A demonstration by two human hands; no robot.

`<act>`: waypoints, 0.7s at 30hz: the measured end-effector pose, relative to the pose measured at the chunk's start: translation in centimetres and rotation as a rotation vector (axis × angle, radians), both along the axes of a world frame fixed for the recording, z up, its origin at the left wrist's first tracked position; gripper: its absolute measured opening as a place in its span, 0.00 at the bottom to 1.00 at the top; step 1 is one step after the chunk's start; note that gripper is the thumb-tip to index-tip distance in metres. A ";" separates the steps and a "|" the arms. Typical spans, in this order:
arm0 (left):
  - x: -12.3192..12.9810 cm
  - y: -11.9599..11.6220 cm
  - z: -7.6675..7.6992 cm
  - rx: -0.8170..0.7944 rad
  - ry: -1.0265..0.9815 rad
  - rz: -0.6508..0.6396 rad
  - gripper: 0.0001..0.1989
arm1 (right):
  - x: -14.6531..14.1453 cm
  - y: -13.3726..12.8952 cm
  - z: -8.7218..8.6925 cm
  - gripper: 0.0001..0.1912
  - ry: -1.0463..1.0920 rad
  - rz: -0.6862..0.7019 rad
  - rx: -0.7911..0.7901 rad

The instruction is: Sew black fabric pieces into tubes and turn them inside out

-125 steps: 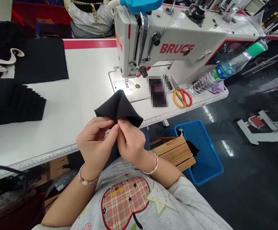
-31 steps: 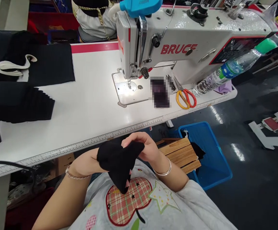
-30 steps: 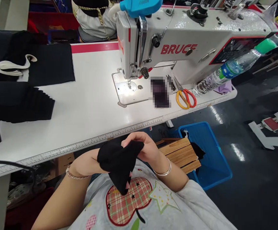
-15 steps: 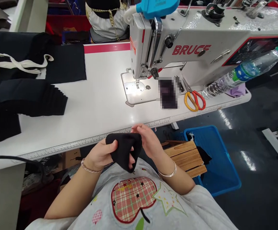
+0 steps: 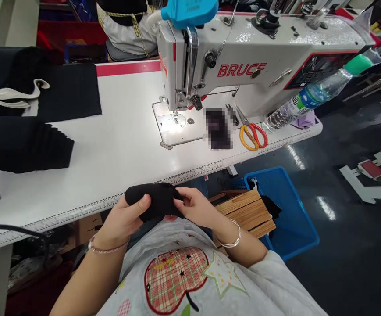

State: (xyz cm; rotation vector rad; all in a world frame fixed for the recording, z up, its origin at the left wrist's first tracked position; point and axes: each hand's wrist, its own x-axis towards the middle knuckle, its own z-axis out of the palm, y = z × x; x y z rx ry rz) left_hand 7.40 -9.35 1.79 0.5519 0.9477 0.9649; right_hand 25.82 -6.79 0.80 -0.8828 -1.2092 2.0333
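Black cloth (image 5: 154,201): one small, soft piece bunched into a rounded wad, held in the air just off the near edge of the table, over the person's lap. It is so dark that its folds are hard to read, but it seems doubled over.

Left hand (image 5: 122,221): closed around the cloth's left end, thumb lying on top, fingers curled beneath. A thin beaded bracelet (image 5: 106,251) sits on the wrist.

Right hand (image 5: 197,206): narrow pinch on the cloth's right end, fingertips pressed into it. A silver bangle (image 5: 231,239) hangs at the wrist.

Sewing table (image 5: 111,153): white top with a measuring tape (image 5: 78,215) along its near edge. Stacked black fabric pieces (image 5: 22,145) and a flat black panel (image 5: 68,92) lie at the left, with a cream strap (image 5: 6,98) on top.

Sewing machine: a white BRUCE lockstitch machine (image 5: 243,70), well beyond the hands, with yellow-and-red scissors (image 5: 252,137) and a plastic water bottle (image 5: 304,103) beside it.

Floor side: a blue plastic crate (image 5: 289,210) with wooden slats (image 5: 243,213) resting in it, just right of the right forearm.
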 end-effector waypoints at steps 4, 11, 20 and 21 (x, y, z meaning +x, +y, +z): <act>-0.1 -0.1 -0.3 -0.020 -0.009 -0.039 0.18 | 0.5 -0.4 -0.8 0.10 -0.096 -0.080 0.227; -0.3 -0.3 -0.5 0.059 -0.107 -0.325 0.16 | 0.7 -0.1 -1.6 0.21 -0.321 -0.258 0.540; 0.1 0.8 1.1 0.063 0.011 0.065 0.15 | 0.6 2.0 -2.6 0.08 -0.274 -0.409 0.298; -0.1 1.2 1.0 0.091 0.052 0.150 0.16 | 0.6 2.2 -2.6 0.08 -0.266 -0.436 0.289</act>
